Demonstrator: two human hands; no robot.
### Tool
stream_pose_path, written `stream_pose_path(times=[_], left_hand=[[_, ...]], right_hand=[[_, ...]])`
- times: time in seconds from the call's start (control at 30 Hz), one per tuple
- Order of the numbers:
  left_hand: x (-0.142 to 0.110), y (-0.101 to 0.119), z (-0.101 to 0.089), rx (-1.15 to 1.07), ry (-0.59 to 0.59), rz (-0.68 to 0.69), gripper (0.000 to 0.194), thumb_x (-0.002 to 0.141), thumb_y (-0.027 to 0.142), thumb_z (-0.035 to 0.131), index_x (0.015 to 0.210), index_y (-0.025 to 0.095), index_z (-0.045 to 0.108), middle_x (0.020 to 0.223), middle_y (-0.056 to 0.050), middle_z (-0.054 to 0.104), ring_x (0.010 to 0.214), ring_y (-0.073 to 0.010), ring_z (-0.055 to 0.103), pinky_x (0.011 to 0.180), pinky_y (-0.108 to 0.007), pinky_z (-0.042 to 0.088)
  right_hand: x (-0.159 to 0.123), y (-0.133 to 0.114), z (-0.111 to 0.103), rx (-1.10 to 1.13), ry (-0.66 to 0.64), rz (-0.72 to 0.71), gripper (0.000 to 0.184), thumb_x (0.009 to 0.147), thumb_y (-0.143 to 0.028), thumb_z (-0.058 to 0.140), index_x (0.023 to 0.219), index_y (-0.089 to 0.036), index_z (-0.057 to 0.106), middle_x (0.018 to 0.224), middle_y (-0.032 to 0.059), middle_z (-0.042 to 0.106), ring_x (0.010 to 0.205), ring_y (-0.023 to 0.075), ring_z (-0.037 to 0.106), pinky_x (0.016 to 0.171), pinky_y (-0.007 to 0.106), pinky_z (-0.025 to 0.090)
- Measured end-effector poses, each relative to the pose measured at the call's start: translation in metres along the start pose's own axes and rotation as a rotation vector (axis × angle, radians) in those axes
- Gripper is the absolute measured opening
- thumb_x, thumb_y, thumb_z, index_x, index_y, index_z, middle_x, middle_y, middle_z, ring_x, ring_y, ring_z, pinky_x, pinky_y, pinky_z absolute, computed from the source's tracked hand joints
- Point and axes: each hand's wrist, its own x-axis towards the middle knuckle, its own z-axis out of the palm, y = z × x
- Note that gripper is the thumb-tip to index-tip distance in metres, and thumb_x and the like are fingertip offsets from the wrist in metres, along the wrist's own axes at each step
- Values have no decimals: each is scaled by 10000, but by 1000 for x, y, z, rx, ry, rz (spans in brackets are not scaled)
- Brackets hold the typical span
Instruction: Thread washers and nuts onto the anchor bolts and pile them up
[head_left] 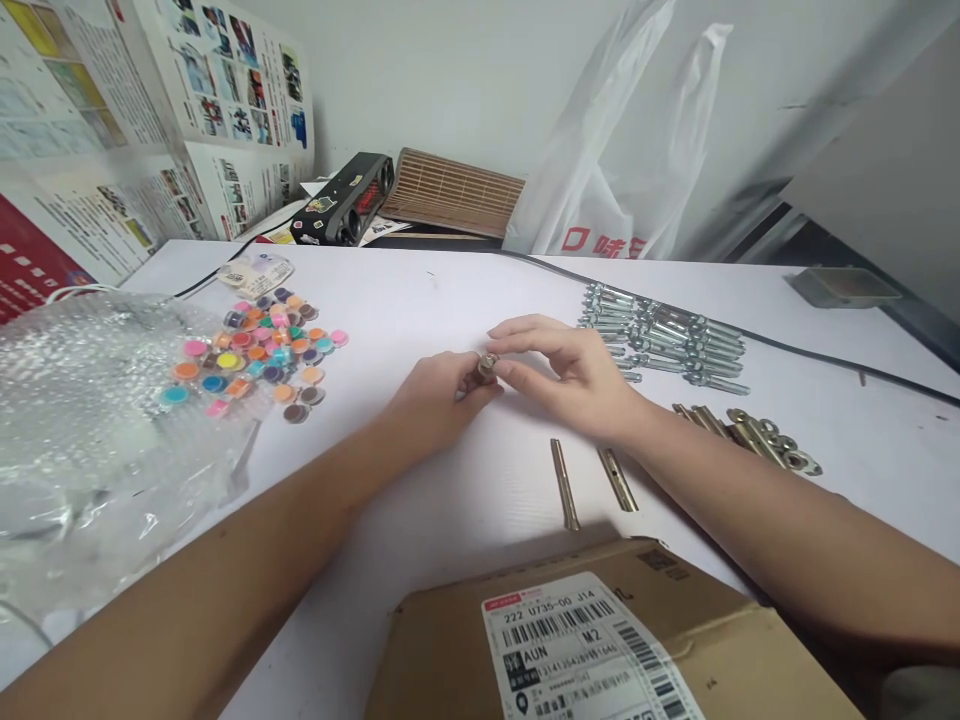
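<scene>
My left hand (450, 390) is closed around a small brass-coloured bolt (487, 366), with its end facing me and most of its length hidden by the fingers. At that end, the thumb and forefinger of my right hand (566, 375) pinch in from the right; its other fingers are curled. A brass-coloured bolt with a flared end (565, 485) lies on the white table below my right hand. Beside it rests a slotted metal sleeve (618, 480), partly covered by my right wrist. Past my right forearm are more brass-coloured sleeves (754, 440) and several nuts (786, 443).
Silver expansion bolts (667, 338) lie in rows at the back right, near a black cable (795, 347). Small colourful capped pots (262, 350) and bubble wrap (112, 400) cover the left side. A cardboard box (435, 640) stands in front of me. A plastic bag (600, 150) is behind.
</scene>
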Motion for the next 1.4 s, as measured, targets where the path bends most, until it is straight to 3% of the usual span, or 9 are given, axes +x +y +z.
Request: stream_pose_path(times=[0.17, 0.37, 0.57, 0.67, 0.73, 0.9, 1.07, 1.23, 1.4], left_hand=[[0, 3, 0, 2, -16, -29, 192, 851, 305, 534, 720, 168, 564, 676, 8, 573, 624, -122, 491, 595, -274, 378], [1, 1, 0, 5, -4, 1, 216, 850, 311, 524, 694, 164, 552, 633, 18, 543, 594, -110, 465, 559, -256, 362], [1, -1, -1, -53, -58, 35, 104, 819, 223, 520, 787, 167, 602, 738, 12, 627, 661, -121, 527, 622, -259, 406], [1, -1, 1, -28, -19, -27, 155, 837, 297, 550, 772, 167, 605, 723, 8, 626, 671, -132, 539, 636, -277, 402], [1, 0, 2, -14, -18, -60, 174, 837, 325, 573, 767, 169, 607, 723, 9, 625, 681, -135, 544, 640, -282, 399], [-1, 0, 2, -1, 3, 32, 175, 868, 269, 519, 738, 163, 570, 675, 22, 575, 632, -111, 502, 605, -267, 375], [-1, -1, 2, -40, 2, -33, 137, 837, 299, 588, 795, 173, 620, 756, 9, 644, 700, -131, 551, 672, -281, 406], [0, -1, 2, 9, -8, -1, 136, 828, 251, 537, 726, 168, 575, 672, 20, 585, 627, -122, 497, 597, -272, 367], [0, -1, 3, -14, -3, -4, 152, 807, 213, 492, 666, 164, 517, 614, 25, 538, 579, -109, 466, 546, -251, 338]], right_hand=[[-3, 4, 1, -84, -38, -26, 394, 888, -278, 598, 1277, -225, 570, 1312, 95, 540, 1186, 209, 527, 1017, 422, 436], [-1, 10, 5, -138, 46, -32, 160, 824, -321, 685, 952, -226, 695, 1202, 77, 578, 1172, 224, 535, 1051, 432, 397], [-2, 5, 4, -191, -16, -57, 576, 731, -357, 767, 1258, -240, 569, 1313, 107, 503, 1209, 249, 491, 991, 438, 444], [-5, 0, 0, -137, 74, -87, 66, 836, -296, 666, 849, -238, 695, 1176, 63, 600, 1091, 214, 568, 981, 425, 449], [-6, -1, -3, -102, 192, -76, 168, 875, -252, 610, 713, -236, 649, 983, 41, 647, 950, 187, 609, 912, 407, 482], [-5, -1, -2, -168, -33, -102, 393, 860, -279, 622, 1251, -253, 595, 1345, 92, 516, 1256, 255, 460, 1028, 477, 397], [-9, -5, -7, -82, 154, -122, 356, 931, -222, 493, 607, -221, 640, 959, 40, 653, 964, 189, 600, 897, 412, 458], [-6, -5, -1, -301, -22, -151, 357, 863, -229, 580, 1217, -193, 616, 1257, 110, 545, 1200, 242, 476, 1033, 444, 377], [1, -4, 6, -450, -79, -179, 257, 889, -231, 554, 1106, -199, 689, 1257, 109, 513, 1182, 230, 449, 1020, 406, 375]])
